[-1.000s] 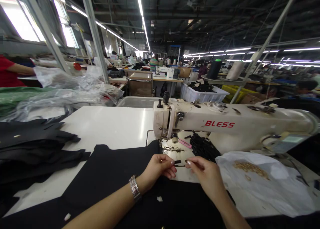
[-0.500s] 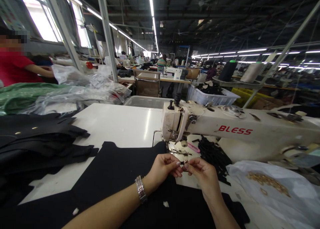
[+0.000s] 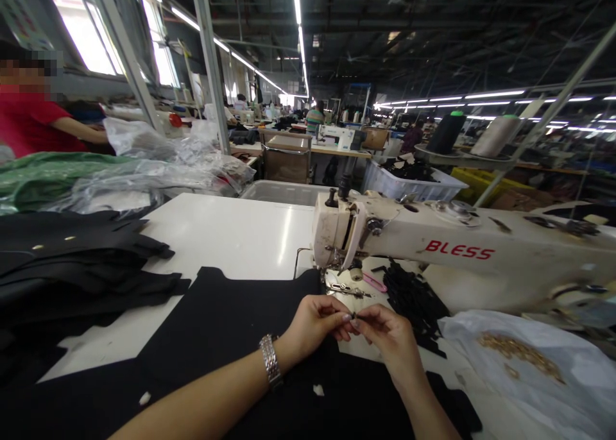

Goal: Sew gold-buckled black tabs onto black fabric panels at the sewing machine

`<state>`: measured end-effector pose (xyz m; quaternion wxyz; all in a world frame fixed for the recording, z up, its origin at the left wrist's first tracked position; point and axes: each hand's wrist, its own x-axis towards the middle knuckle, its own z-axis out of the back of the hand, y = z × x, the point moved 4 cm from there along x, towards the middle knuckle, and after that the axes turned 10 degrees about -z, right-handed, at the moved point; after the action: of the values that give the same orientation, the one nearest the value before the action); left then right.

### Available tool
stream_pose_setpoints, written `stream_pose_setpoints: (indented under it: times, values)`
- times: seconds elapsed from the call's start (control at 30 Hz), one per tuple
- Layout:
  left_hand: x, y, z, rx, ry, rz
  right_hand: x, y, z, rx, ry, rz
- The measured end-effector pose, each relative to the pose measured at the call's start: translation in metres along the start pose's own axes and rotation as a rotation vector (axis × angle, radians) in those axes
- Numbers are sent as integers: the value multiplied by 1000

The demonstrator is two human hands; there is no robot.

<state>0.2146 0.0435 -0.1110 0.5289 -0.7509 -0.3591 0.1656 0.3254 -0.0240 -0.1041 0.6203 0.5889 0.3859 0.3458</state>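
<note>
My left hand (image 3: 320, 324) and my right hand (image 3: 387, 334) meet fingertip to fingertip in front of the sewing machine (image 3: 409, 228). Both pinch a small black strip (image 3: 354, 315), mostly covered by the fingers. Beneath my forearms lies a large black fabric piece (image 3: 206, 337) with white scraps on it. Right of the needle area is a pile of narrow black strips (image 3: 411, 296), beside a pink object (image 3: 374, 282). Gold-coloured metal pieces (image 3: 522, 353) rest on a white plastic bag (image 3: 466, 331) at the right.
Stacked black fabric (image 3: 72, 267) covers the table's left side. Clear plastic and green wrapping lie behind it, near a person in red (image 3: 33, 119). Thread cones (image 3: 445, 132) stand behind the machine, near a white crate (image 3: 418, 186) of dark pieces.
The gold-coloured bit seen between my fingertips before no longer shows, and my fingertips are closer together. The camera view has shifted slightly.
</note>
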Motion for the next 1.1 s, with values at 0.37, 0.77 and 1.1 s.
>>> stream_pose_setpoints:
  times: [0.37, 0.77, 1.1]
  values:
    - [-7, -14, -6, -69, 314, 17, -3, 1, 6, 151, -16, -38]
    - [0, -16, 0, 27, 260, -148, -7, -2, -8, 180, 212, -180]
    - [-1, -13, 1, 20, 222, -11, -6, 1, -5, 104, 179, -78]
